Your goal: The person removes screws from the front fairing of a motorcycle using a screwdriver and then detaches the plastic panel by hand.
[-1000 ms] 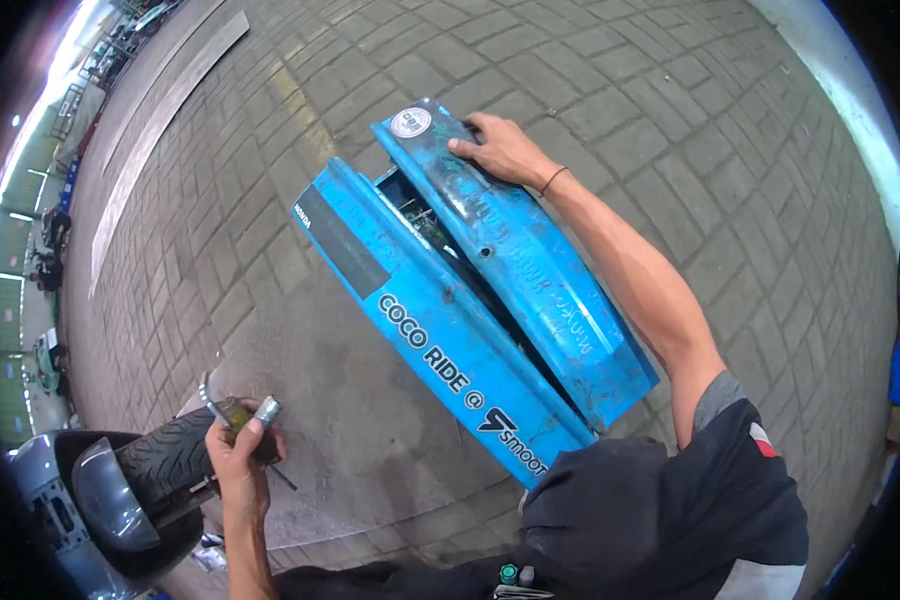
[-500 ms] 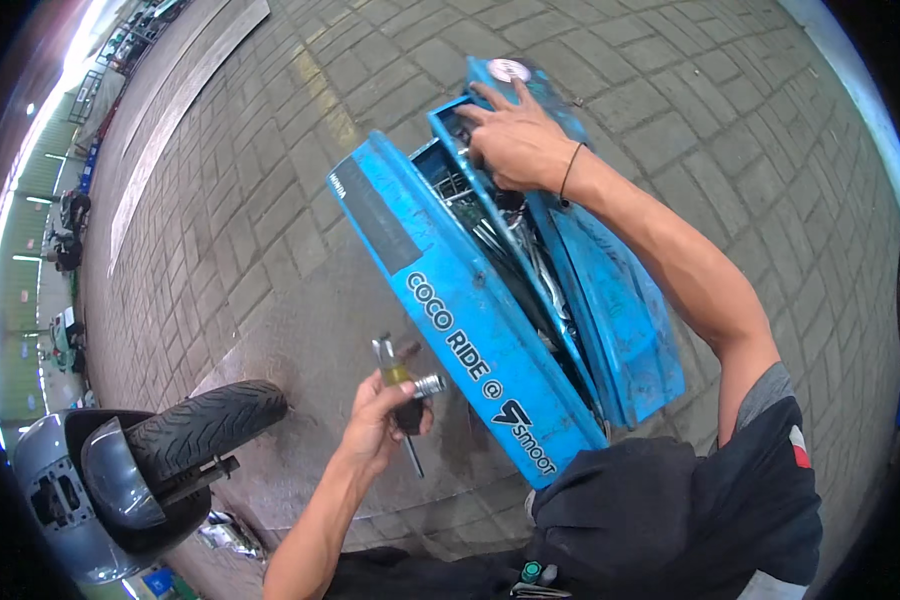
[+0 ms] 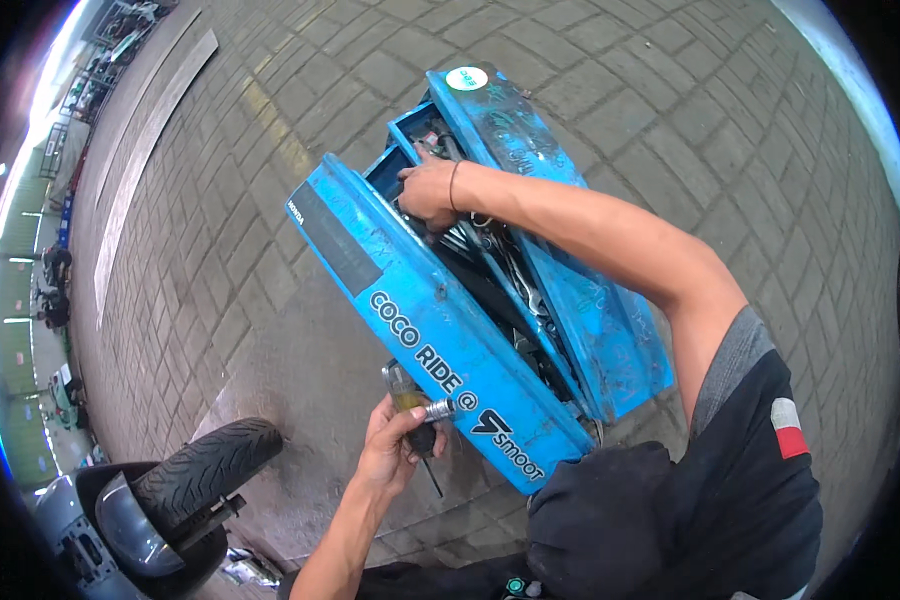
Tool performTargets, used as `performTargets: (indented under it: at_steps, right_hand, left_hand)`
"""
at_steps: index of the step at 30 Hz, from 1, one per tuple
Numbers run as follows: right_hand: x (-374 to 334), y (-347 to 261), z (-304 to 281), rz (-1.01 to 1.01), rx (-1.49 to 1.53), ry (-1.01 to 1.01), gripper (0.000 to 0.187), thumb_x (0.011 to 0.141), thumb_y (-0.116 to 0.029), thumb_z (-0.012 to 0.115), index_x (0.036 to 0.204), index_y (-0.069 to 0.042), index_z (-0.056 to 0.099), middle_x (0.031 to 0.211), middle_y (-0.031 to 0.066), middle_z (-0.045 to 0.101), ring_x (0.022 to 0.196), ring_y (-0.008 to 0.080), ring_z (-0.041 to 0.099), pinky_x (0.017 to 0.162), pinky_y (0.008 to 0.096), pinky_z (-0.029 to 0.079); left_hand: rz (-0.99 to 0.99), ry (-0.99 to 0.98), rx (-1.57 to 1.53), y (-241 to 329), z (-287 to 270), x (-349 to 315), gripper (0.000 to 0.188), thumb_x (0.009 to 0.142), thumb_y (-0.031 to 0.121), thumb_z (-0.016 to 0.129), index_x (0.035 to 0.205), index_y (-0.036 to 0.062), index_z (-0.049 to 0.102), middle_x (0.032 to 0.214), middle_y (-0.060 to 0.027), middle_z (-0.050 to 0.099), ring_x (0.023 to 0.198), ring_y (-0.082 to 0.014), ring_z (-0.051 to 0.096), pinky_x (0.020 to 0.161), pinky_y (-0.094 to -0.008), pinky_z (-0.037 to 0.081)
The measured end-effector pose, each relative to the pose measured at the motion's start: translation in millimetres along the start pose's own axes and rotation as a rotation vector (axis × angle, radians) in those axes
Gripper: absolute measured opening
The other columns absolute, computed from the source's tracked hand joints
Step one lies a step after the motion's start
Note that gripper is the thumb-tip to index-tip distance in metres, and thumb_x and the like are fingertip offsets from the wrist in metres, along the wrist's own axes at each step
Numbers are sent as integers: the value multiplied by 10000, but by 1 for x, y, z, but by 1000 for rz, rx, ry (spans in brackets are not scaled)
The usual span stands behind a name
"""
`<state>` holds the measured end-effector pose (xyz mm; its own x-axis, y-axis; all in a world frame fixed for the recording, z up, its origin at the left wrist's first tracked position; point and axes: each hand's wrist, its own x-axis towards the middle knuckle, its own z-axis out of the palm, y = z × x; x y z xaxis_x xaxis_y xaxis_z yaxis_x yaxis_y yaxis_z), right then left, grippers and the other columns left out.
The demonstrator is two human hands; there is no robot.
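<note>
My left hand (image 3: 395, 445) is closed round a screwdriver, its thin shaft (image 3: 433, 480) pointing down, together with a ribbed silver socket (image 3: 440, 410). A yellowish, clear handle with a metal end (image 3: 400, 385) sticks up from the same grip. The blue metal toolbox (image 3: 410, 300) lies in front of me, its lids spread apart. My right hand (image 3: 432, 192) reaches into its far end, fingers apart over the trays, some of them out of sight. Nothing shows held there. Wrenches (image 3: 523, 285) and other metal tools lie in the trays.
At lower left stands a motorcycle wheel with a black tyre (image 3: 210, 470) beside grey bodywork (image 3: 135, 525). Beneath the toolbox spreads a dark flat sheet (image 3: 300, 390) on the paving bricks (image 3: 240, 220). Vehicles and parts line the far left edge.
My right hand has moved from the toolbox's far tray, left and down, deeper between the trays. The view has shifted, so the toolbox sits further left. My left hand keeps its tools.
</note>
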<state>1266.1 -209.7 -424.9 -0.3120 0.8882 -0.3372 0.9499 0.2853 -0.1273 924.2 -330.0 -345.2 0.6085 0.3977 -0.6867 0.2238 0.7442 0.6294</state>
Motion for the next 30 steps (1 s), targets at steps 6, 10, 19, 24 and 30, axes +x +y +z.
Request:
performTargets:
  at_steps: [6,10,19,24,30]
  right_hand:
    - [37,46,48,-38,-71,-52,748,718,-399,844,1409,-205,634,1478,65,609,1564,329,283,1149,837,113]
    - [23,8,7,-7,-17,-144,829,629,-446,881,1404,-273,642,1480,68,609,1559,357,287,1139,844,94]
    - [5,28,-41,112,175,62,692,615,-465,886,1215,-172,704,1155,126,751,1237,351,649,1175,731,224]
    - [37,27,-7,218,-251,416,341,830,-383,723,1112,-196,767,1023,64,771,1247,299,622,1172,761,212]
    - [33,36,3,180,-218,381,280,880,-364,693,1085,-207,802,1246,58,708,1321,278,557,1165,789,204]
  left_hand:
    - [-3,-40,8,-5,4,10,270,932,199,685,1123,48,568,852,-112,677,577,-249,661,435,-258,442]
    - [34,-3,9,-5,-4,1,266,936,198,681,1126,51,566,852,-111,677,587,-248,668,429,-251,430]
    - [23,-21,16,0,9,1,275,959,197,664,1159,42,556,883,-114,686,639,-220,685,442,-226,382]
    - [23,37,16,-5,7,3,233,945,194,670,1095,44,573,818,-108,674,586,-239,666,411,-235,402]
    - [24,7,54,-2,12,6,235,944,206,678,1081,49,569,814,-104,676,591,-237,672,416,-244,398]
